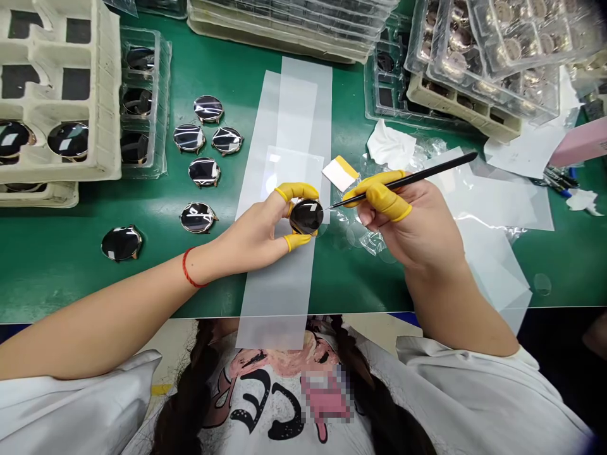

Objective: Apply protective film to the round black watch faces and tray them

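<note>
My left hand (265,227) pinches a round black watch face (306,216) between thumb and forefinger, both in yellow finger cots, over a long strip of translucent film (284,189). My right hand (403,221), also in yellow cots, grips thin black tweezers (408,180) like a pen. Their tip touches the right edge of the watch face. A red string circles my left wrist.
Several loose watch faces (203,172) lie on the green mat (71,253) to the left. Cream trays (61,95) with watch faces stand at far left. Clear blister trays (484,57) are stacked at back right. Peeled film scraps (374,240) and a yellow-edged tab (340,172) lie near my right hand.
</note>
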`<state>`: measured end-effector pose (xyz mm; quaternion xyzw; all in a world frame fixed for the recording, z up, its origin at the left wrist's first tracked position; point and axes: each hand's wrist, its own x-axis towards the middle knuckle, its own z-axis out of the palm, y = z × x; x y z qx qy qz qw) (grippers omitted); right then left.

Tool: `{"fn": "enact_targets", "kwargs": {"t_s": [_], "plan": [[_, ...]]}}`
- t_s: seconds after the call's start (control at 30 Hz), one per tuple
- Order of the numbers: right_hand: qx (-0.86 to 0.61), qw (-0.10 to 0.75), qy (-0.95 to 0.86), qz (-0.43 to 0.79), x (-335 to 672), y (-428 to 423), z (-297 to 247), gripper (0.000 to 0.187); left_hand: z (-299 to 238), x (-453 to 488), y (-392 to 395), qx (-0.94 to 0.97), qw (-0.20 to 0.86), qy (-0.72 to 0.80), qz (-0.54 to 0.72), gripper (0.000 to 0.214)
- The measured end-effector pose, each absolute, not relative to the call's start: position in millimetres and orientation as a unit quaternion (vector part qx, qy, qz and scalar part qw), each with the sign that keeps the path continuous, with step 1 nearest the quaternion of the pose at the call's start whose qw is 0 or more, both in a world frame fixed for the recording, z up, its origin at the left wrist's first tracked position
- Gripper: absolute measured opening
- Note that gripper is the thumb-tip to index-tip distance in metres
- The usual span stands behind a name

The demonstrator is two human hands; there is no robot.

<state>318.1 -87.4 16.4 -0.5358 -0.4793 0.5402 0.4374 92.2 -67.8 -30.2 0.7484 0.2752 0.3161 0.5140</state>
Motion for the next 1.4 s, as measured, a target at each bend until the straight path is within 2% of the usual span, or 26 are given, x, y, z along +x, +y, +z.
{"fn": "enact_targets", "kwargs": {"t_s": [0.4, 1.4], "plan": [[-0.551, 0.435, -0.475, 0.531, 318.8, -85.7, 14.9, 0.045, -33.4, 90.1, -69.1, 0.749, 0.512, 0.282, 0.313, 0.051], [-0.549, 0.433, -0.487, 0.524, 318.5, -83.9, 13.6, 0.044, -28.0, 90.2, -69.3, 0.748, 0.526, 0.274, 0.299, 0.047]]}}
